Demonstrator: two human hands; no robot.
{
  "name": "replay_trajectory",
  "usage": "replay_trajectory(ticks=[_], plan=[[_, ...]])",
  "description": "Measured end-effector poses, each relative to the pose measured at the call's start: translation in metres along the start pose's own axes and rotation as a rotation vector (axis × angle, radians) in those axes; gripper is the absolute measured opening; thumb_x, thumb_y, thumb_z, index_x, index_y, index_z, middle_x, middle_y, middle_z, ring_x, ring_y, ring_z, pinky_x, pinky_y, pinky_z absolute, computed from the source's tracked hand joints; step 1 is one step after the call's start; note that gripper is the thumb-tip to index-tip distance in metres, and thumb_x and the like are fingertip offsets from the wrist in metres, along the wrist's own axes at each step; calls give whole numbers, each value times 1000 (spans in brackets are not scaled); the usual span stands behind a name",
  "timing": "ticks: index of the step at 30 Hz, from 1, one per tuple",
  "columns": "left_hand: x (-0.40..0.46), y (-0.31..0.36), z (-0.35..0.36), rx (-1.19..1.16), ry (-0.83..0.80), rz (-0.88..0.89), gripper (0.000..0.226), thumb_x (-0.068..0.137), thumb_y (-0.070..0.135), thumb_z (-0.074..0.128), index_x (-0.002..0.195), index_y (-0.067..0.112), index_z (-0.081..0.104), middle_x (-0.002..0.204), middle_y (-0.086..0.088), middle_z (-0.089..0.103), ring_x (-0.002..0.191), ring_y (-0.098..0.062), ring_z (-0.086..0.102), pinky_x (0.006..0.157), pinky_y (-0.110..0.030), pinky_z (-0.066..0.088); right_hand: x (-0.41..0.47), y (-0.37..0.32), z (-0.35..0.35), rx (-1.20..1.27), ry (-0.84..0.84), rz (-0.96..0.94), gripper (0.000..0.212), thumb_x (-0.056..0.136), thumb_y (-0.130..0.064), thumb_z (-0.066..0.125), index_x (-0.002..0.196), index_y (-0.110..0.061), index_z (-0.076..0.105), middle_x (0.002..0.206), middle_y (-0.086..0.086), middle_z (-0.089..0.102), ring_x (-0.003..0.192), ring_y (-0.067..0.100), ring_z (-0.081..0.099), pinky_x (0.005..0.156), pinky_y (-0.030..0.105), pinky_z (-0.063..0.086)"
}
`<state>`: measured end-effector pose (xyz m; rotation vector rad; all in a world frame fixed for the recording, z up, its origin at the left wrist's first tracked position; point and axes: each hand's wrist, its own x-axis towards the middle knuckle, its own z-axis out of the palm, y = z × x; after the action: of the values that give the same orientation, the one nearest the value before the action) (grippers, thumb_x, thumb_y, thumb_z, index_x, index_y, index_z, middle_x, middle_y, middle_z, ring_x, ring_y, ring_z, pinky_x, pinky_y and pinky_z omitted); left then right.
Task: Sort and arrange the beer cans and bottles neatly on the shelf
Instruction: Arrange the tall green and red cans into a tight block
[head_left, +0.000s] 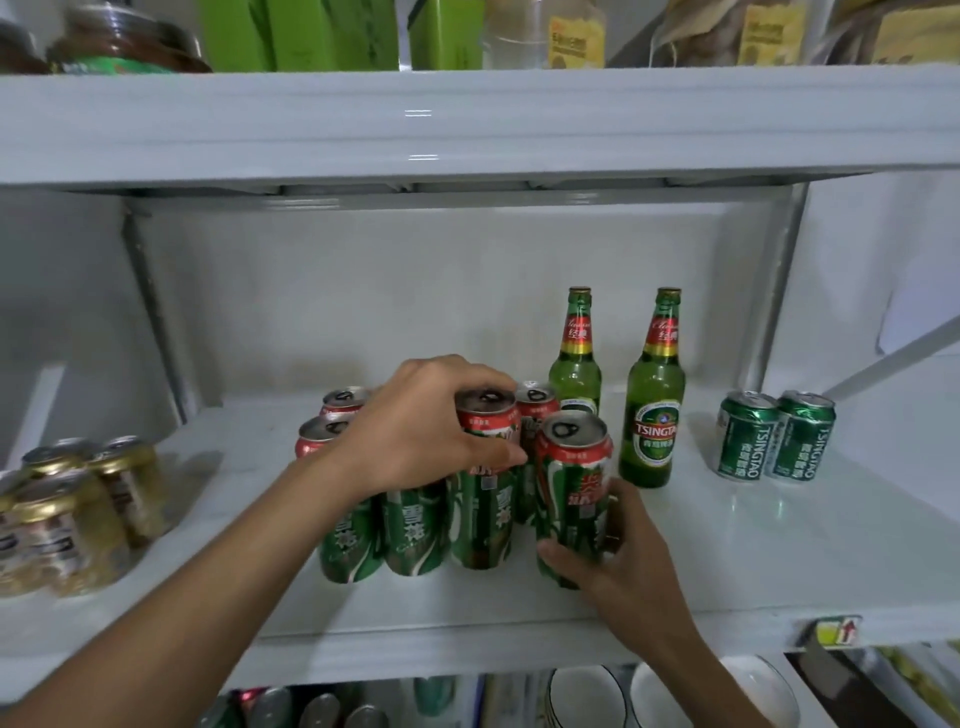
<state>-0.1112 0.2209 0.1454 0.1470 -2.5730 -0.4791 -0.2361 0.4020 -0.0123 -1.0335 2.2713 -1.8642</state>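
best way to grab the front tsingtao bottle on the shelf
Grip the front bottle around its wide lower body at the label, coming from the right front. It stands upright; cans and the right hand crowd its left, while its right side is open.

Cans (480, 483) green with red-and-white tops; bottles (653, 410) green, red-gold necks; jars (67, 525) gold-lidded; shelf (753, 540) white.

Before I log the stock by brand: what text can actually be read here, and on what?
"TSINGTAO": front green bottle, oval label.
"TSINGTAO": both small green cans at right, printed sideways.
Chinese characters: the cans under the left hand and in the right hand.
Gold cans and upper-shelf yellow tags: too blurred.
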Motion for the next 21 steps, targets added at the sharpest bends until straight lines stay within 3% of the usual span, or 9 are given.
replay_trajectory(ticks=[9, 12, 14, 17, 21], plan=[[-1, -24, 15, 153, -106, -10, 79, 65, 62, 85, 137, 42, 60, 128, 22, 65, 114, -5, 54, 101, -37, 48, 8, 4, 10, -28, -19, 4, 75, 62, -32, 95, 121, -33, 48, 106, -26, 65, 90, -24, 58, 67, 0, 46], [-2, -27, 16, 251, -107, 23, 80, 70, 68, 77, 142, 43, 54, 139, 23, 59, 122, -6, 50, 111, -38, 31, 14, 4, 15, -44, -3, -5, 74, 60, -34, 96, 116, -37, 48, 106, -27, 62, 90, -20, 59, 67, 0, 46], [-2, -28, 15, 307, -116, 45, 79, 73, 69, 73, 144, 44, 50, 142, 25, 56, 122, -3, 47, 110, -34, 22, 17, 5, 19, -61, 4, -11, 74, 59, -38, 96, 116, -39, 49, 111, -25, 60, 93, -13, 59, 68, 4, 47], [-3, -29, 18, 333, -117, 72, 78, 77, 68, 71, 147, 44, 47, 142, 28, 55, 115, 0, 45, 112, -34, 21, 22, 9, 25, -73, 10, -24, 75, 58, -43, 95, 115, -40, 48, 112, -21, 60, 98, -4, 60, 76, 14, 49], [-6, -33, 20, 298, -128, 83, 75, 84, 60, 70, 151, 45, 40, 155, 29, 39, 128, 3, 38, 117, -30, 15, 26, 10, 30, -90, 18, -22, 79, 54, -47, 95, 116, -37, 46, 111, -19, 60, 101, 1, 60, 85, 28, 56]])
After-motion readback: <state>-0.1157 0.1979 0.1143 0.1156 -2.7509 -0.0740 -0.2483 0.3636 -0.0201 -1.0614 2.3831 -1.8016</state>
